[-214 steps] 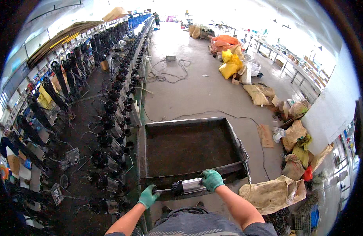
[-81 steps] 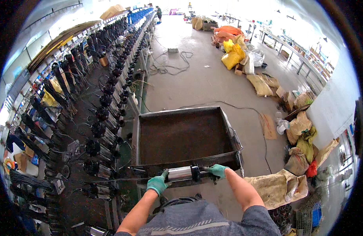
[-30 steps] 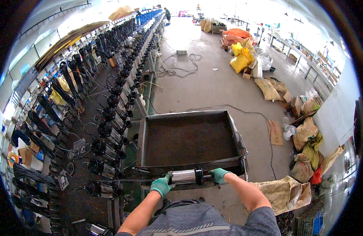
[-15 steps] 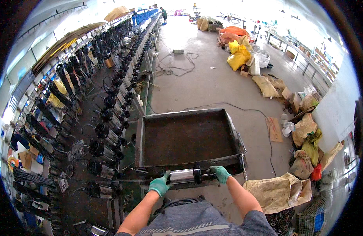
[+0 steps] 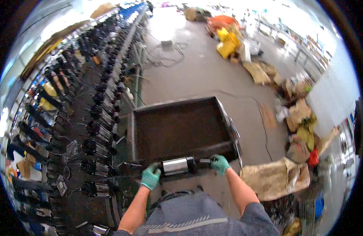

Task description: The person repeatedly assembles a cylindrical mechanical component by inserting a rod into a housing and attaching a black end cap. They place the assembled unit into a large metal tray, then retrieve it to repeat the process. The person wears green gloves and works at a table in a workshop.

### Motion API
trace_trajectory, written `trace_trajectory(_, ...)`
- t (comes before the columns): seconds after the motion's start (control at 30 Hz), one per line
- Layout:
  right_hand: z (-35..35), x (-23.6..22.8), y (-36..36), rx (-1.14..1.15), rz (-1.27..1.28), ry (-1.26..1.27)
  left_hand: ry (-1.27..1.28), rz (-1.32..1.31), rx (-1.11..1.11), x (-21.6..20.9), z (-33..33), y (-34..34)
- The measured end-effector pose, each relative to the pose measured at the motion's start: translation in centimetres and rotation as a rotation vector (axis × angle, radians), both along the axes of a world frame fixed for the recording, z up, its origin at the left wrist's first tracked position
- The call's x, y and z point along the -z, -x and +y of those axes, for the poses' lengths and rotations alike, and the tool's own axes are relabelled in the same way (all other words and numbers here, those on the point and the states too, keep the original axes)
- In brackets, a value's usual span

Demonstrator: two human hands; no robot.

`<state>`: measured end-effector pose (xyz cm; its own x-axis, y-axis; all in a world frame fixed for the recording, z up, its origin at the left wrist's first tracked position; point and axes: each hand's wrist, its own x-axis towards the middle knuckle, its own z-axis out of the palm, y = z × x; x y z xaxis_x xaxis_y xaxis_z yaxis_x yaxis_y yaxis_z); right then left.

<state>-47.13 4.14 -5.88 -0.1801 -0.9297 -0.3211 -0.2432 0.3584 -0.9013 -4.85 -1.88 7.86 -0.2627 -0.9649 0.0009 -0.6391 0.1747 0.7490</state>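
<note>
A silver cylindrical motor (image 5: 176,165) with black ends lies crosswise at the near edge of a shallow dark metal tray (image 5: 177,103). My left hand (image 5: 150,177), in a green glove, is closed around its black left end, the fingers partly hidden. My right hand (image 5: 220,165), also gloved in green, grips the narrow dark end piece (image 5: 205,161) sticking out to the right of the motor. My forearms reach in from the lower edge, and the tray's dark inside shows beyond the motor.
At my left runs a long row of similar motors (image 5: 101,151) with black cables. A flattened tan sack (image 5: 270,179) lies at the near right, with more sacks (image 5: 297,114) along the wall. A thin cable (image 5: 264,129) crosses the floor right of the tray. Yellow bags (image 5: 228,45) stand farther off.
The whole view has shifted and tilted, and is slightly blurred, so the tray appears farther left and higher. Both hands stay at the motor's ends, and the motor remains by the tray's near edge.
</note>
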Motion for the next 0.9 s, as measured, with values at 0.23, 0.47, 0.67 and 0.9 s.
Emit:
trace_trajectory(0.23,3.8,-1.7,2.5,0.685,-0.317,0.091,-0.158,0.468,-0.289,-12.8,1.3,-4.4)
trace_trajectory(0.47,1.6,0.2,6.9,0.939,-0.359,0.036,0.027,0.516,-0.031,-20.3,2.5,-2.3)
trace_trajectory(0.67,3.9,-1.9,6.4,0.545,0.759,-0.151,-0.112,0.48,0.059,-19.4,2.7,2.8)
trace_trajectory(0.9,5.4,-7.7,3.6,0.403,0.734,0.114,-0.065,0.471,0.122,-19.3,2.5,4.2)
